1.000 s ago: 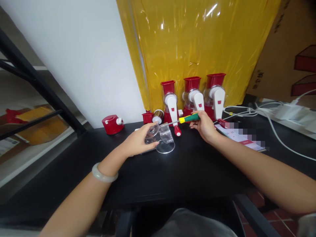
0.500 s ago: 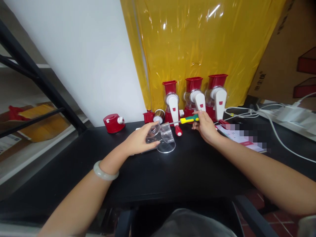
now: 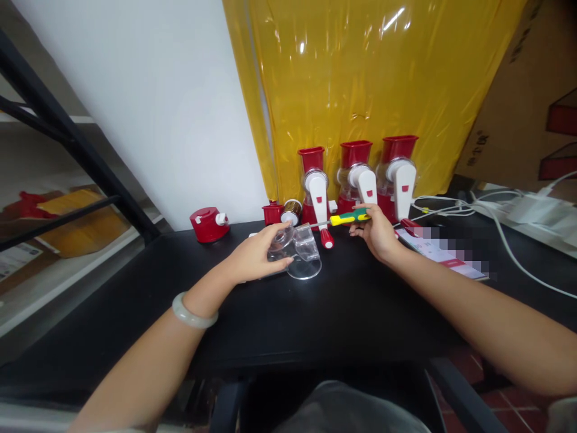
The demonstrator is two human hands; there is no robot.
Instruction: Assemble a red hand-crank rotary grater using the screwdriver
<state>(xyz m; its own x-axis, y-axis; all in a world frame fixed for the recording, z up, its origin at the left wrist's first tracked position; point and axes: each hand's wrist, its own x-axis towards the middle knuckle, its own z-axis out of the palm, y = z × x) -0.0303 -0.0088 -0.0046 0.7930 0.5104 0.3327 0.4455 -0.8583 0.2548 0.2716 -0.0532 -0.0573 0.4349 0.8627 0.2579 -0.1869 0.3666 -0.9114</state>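
Yellow sheeting (image 3: 333,78) hangs beyond the table (image 3: 324,325) and screwdriver (image 3: 346,218).

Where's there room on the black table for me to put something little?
On the black table between the left forearm and right forearm, in front of the clear plastic part; also between the red round piece and left forearm. It's crowded around the three grinders and white cables.
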